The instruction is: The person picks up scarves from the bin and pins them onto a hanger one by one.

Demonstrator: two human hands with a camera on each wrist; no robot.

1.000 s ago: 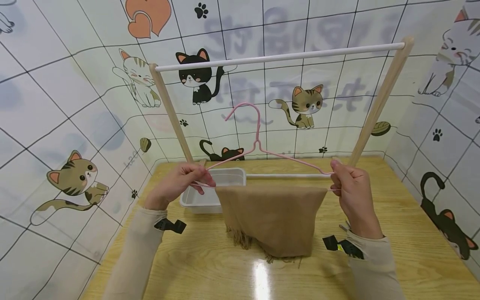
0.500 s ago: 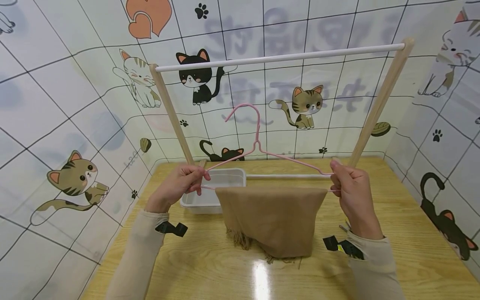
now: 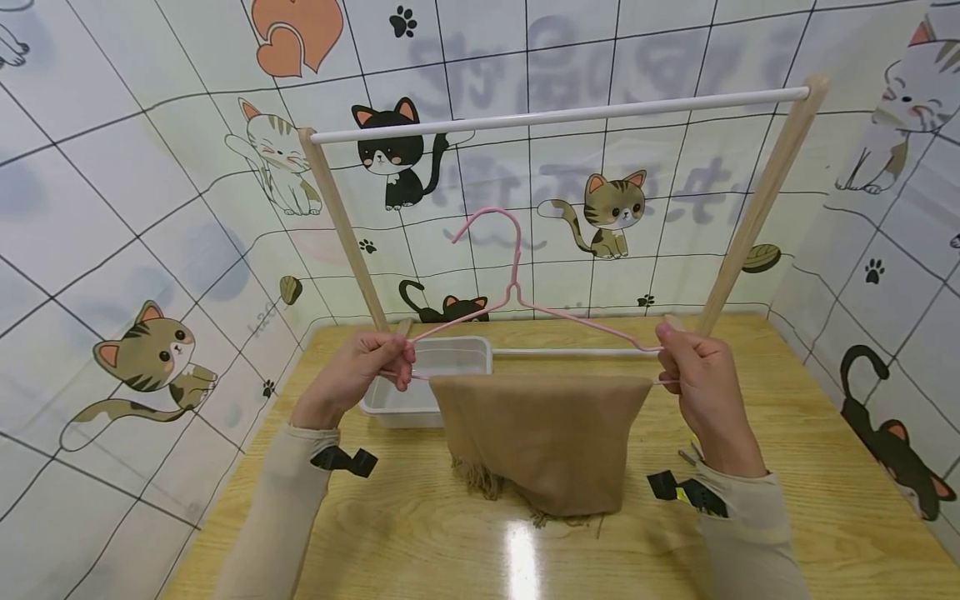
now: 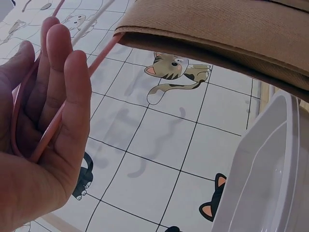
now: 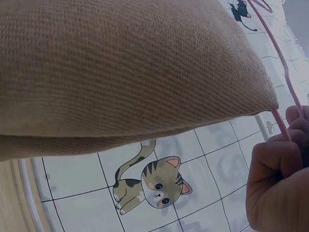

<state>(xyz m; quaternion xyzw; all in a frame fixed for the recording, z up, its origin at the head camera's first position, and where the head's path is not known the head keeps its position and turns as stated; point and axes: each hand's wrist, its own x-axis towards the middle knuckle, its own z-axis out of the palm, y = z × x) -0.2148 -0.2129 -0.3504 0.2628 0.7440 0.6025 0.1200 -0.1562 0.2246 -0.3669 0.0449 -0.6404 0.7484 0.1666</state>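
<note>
A pink clothes hanger (image 3: pixel 515 287) is held upright over the table, its hook at the top. Folded over its lower bar hangs a brown fringed scarf (image 3: pixel 543 442). My left hand (image 3: pixel 363 367) holds the hanger's left end; in the left wrist view the looped end lies in the palm of the left hand (image 4: pixel 53 116), between thumb and fingers. My right hand (image 3: pixel 705 379) grips the right end, with the thumb on top. In the right wrist view, curled fingers of the right hand (image 5: pixel 282 179) sit just beside the edge of the scarf (image 5: pixel 135 72).
Behind the hanger stands a wooden rack with a white top rail (image 3: pixel 562 117) and a low white bar (image 3: pixel 577 352). A white plastic basin (image 3: pixel 405 417) rests on the wooden table (image 3: pixel 397 517), behind the left hand. A cat-print sheet covers the walls.
My left hand's fingers have shifted slightly around the hanger's left end. The hanger and scarf stay nearly where they were, and the right hand keeps its grip.
</note>
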